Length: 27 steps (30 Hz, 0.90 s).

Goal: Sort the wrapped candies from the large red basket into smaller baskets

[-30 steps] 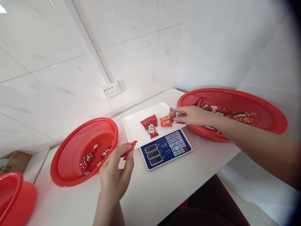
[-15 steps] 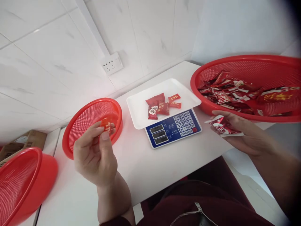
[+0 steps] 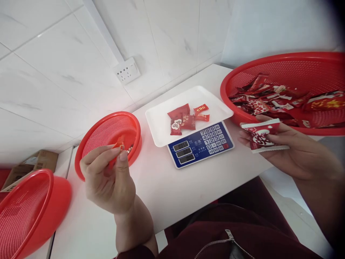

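Down by the small red basket [image 3: 100,132], your left hand [image 3: 109,181] pinches a little red candy [image 3: 119,144] between thumb and forefinger, other fingers tucked in. Your right hand [image 3: 293,154] sits palm-up just beside the scale [image 3: 201,145], fingers curled loosely around a red-and-white packet [image 3: 262,135], right in front of the big basket [image 3: 269,61] full of sweets. A few candies [image 3: 185,118] lie on the scale's white tray [image 3: 161,124].

Red mesh baskets [image 3: 107,122] sit on a white tabletop [image 3: 161,190]. The scale [image 3: 201,145] has a blue panel and white tray. The sweets [image 3: 185,117] are red; the packet [image 3: 262,135] is red with white print.
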Available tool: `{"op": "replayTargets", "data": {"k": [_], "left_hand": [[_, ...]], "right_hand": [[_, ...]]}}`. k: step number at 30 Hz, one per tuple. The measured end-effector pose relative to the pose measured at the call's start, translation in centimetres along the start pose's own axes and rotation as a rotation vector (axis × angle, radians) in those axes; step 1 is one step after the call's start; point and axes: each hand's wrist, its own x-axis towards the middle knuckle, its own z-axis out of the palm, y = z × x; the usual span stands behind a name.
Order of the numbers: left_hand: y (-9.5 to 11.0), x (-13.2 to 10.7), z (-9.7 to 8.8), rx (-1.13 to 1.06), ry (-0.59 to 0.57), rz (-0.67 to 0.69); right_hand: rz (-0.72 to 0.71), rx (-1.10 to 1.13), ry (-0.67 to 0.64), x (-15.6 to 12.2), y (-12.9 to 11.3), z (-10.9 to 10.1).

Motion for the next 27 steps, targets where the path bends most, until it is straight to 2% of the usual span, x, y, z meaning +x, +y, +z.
{"op": "replayTargets", "data": {"k": [4, 7, 12, 18, 21, 23, 25, 27], "left_hand": [[0.1, -0.4, -0.2, 0.004, -0.03, -0.097], [0.0, -0.8, -0.3, 0.03, -0.105, -0.152], [-1.4, -1.4, 1.0, 0.139, -0.422, -0.169], [-3.6, -3.0, 3.6, 0.193, -0.709, -0.145], [-3.9, -3.8, 4.1, 0.198, -0.93, -0.17], [-3.8, -3.9, 4.0, 0.193, -1.03, -0.157], [-3.6, -3.7, 3.8, 0.188, -1.004, -0.138], [-3.4, -3.2, 3.3, 0.196, -0.868, -0.125]], "right_hand": [[0.028, 0.024, 0.057, 0.1, 0.1, -0.2], [0.036, 0.038, 0.091, 0.2, 0.2, -0.4], [0.047, 0.044, 0.07, 0.2, 0.4, -0.2], [0.111, 0.089, 0.081, 0.0, 0.6, -0.3], [0.116, 0.092, 0.059, -0.1, 0.7, -0.4], [0.109, 0.081, 0.049, -0.2, 0.8, -0.5], [0.089, 0.053, 0.039, -0.2, 0.9, -0.5], [0.048, 0.011, 0.022, -0.3, 0.9, -0.6]]}}
